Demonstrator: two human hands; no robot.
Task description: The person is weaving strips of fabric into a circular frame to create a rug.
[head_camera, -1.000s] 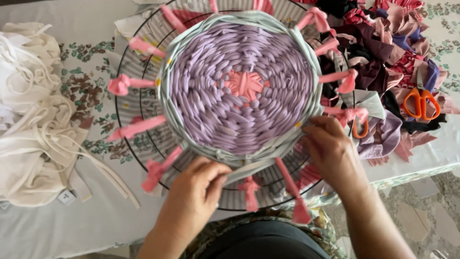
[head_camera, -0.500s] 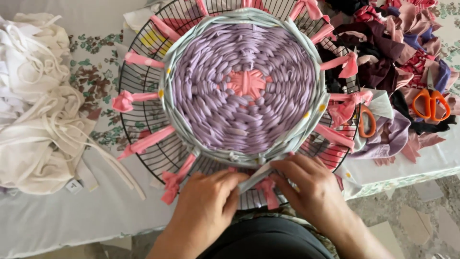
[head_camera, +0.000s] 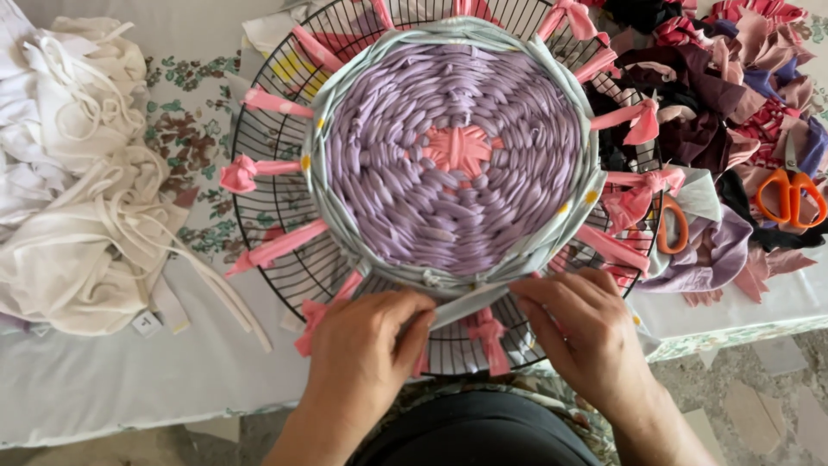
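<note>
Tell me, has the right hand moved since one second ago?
Yes. The right hand has gone from the right side of the wire frame to its near edge, close to the left hand, at the pale blue strip.

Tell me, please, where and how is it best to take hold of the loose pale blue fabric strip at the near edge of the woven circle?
Probably pinch the pale blue strip at its free flat end, coming from the near side below the wire frame. There it lies loose between the left hand and right hand; further up it is woven tightly.
</note>
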